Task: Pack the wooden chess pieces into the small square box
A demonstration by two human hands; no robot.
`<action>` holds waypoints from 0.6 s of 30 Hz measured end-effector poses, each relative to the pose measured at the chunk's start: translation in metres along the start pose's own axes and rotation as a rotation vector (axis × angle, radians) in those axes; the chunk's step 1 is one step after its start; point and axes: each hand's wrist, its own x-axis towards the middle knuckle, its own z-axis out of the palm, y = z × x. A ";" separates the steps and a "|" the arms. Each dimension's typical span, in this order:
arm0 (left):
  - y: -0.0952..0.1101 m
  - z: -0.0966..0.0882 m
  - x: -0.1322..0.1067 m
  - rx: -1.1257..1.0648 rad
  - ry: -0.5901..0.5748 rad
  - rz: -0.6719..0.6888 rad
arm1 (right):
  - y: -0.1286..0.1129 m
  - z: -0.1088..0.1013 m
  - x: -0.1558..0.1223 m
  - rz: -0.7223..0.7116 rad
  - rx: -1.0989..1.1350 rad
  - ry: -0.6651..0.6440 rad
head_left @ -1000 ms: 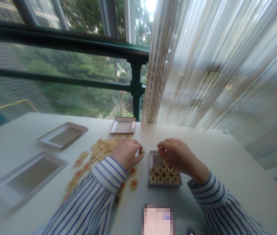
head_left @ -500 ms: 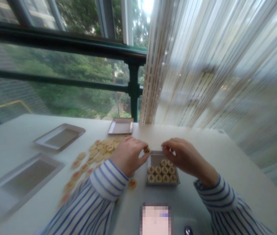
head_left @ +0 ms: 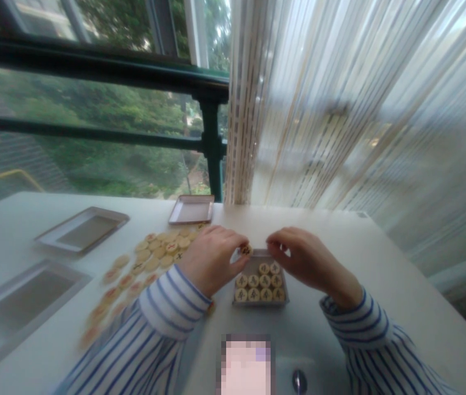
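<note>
disc [head_left: 246,250], tan, dark-marked, pinched by left hand [head_left: 213,258], right hand [head_left: 307,258] curled, hold unclear

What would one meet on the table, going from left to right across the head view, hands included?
near-left shallow tray → far-left shallow tray → loose xiangqi pieces → left hand → partly filled box → right hand
</note>
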 end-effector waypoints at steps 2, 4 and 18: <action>0.002 0.001 0.003 0.005 -0.008 0.008 | 0.000 -0.001 -0.001 0.013 -0.014 0.008; 0.003 0.003 0.004 0.007 -0.015 0.015 | 0.000 0.000 0.000 0.017 -0.010 0.012; -0.001 0.009 0.003 -0.021 0.021 0.044 | -0.003 0.013 0.003 0.066 0.238 0.021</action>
